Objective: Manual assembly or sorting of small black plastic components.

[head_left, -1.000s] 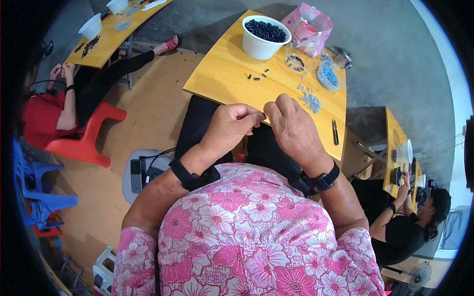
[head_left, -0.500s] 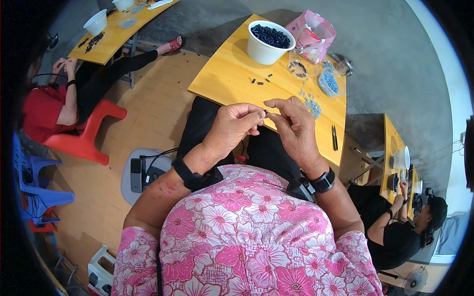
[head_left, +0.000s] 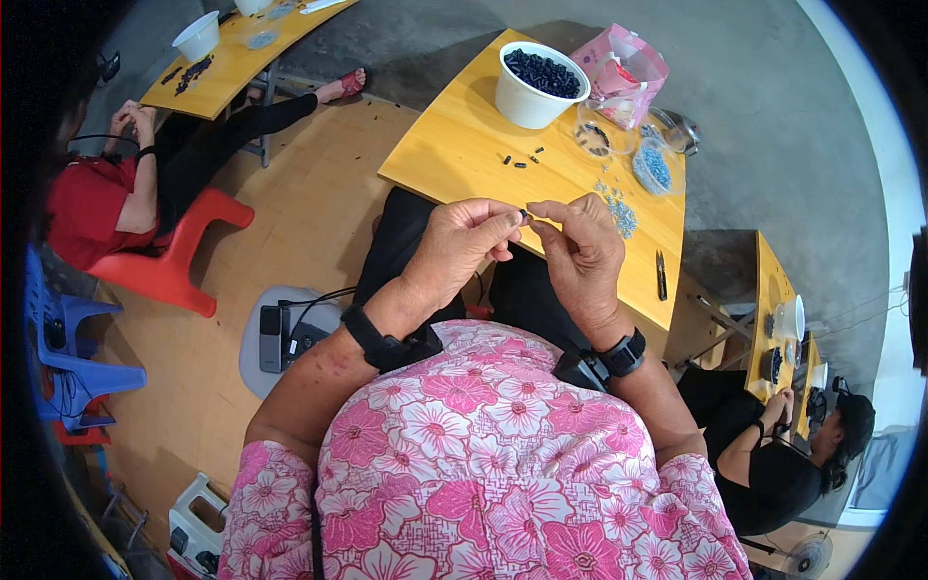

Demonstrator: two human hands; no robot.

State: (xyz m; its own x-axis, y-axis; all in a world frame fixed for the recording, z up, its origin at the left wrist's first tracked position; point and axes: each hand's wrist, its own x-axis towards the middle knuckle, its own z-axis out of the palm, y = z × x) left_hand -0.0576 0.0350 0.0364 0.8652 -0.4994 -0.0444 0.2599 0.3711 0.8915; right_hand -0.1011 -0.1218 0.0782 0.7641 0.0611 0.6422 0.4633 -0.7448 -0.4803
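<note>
While angled inward, close together — left hand (head_left: 458, 238) pinch-tight on a black piece (head_left: 524, 216) — right hand (head_left: 588, 253), grip unclear.

head view | texts: 0 readable | labels and brands: 0 readable | numbers and signs: 0 readable

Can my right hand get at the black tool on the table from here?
Likely yes: the black tool lies on the table to the right of your right hand, and nothing visible blocks the way. That hand is close to the dark piece in your left hand, though.
</note>
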